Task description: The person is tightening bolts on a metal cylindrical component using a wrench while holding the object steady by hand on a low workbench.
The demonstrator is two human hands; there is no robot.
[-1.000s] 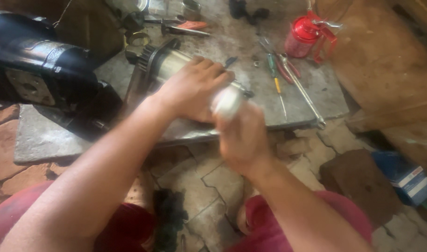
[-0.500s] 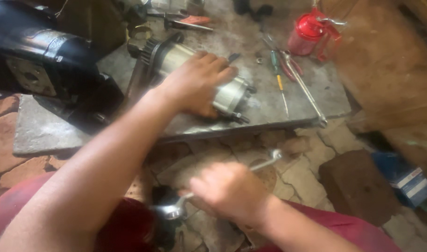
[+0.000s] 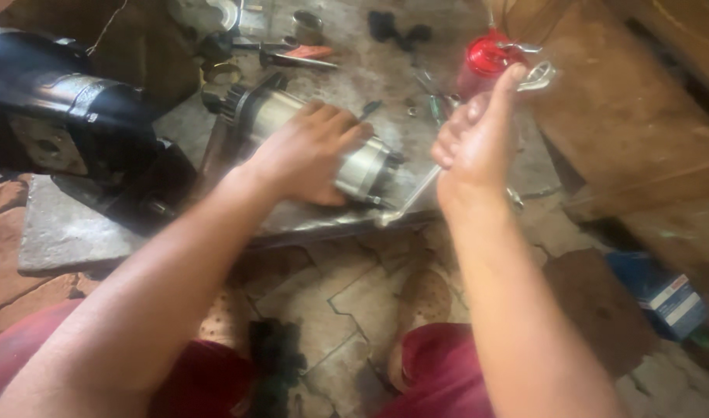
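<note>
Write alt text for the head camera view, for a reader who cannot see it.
A person's left hand presses down on a silver cylindrical motor lying on a grey slab, while the right hand holds a metal wrench in a closed grip. A red can and a larger black motor sit nearby.

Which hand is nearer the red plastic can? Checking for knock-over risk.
Right. The right hand, gripping a silver metal wrench, is beside the red plastic can; the left hand rests on the grey cylindrical motor, farther away.

The left hand rests on a silver motor lying on the stone slab; the right hand grips a wrench near the slab's front edge.
</note>
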